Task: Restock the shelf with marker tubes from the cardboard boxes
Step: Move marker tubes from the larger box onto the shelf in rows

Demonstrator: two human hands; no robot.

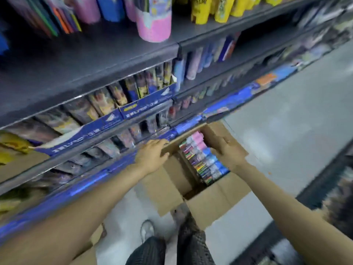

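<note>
Nearest: person's legs and one shoe (pixel 147 229) on the grey floor (pixel 286 115), w/ both forearms reaching fwd over an open cardboard box (pixel 206 205) that sits on the floor just beside the shelf unit.

Left hand (pixel 151 156) grips the box's left flap edge, fingers curled over the cardboard. Right hand (pixel 227 152) holds the right flap/wall, fingers wrapped on it; exact finger lie is blurred. Hands apart, one each side of the opening, neither on a tube.

Marker tubes (pixel 202 159) are inside the box, lying in a tight row, pink caps at the far end, blue nearer. Not yet touched.

Beyond: lower shelves (pixel 122 129) w/ blue display trays, already fairly full. Higher up, a pink cylinder (pixel 154 22) near the edge of the top shelf.

Risks, as I judge them:
- Flaps are floppy; pulling by them could tear the card or tip the box, spilling tubes.
- Tubes packed tight, so grabbing one may drag neighbours out.
- Feet close to the flaps = trip hazard.
- Shelf gaps look narrow; forcing tubes in may knock stock off.
</note>
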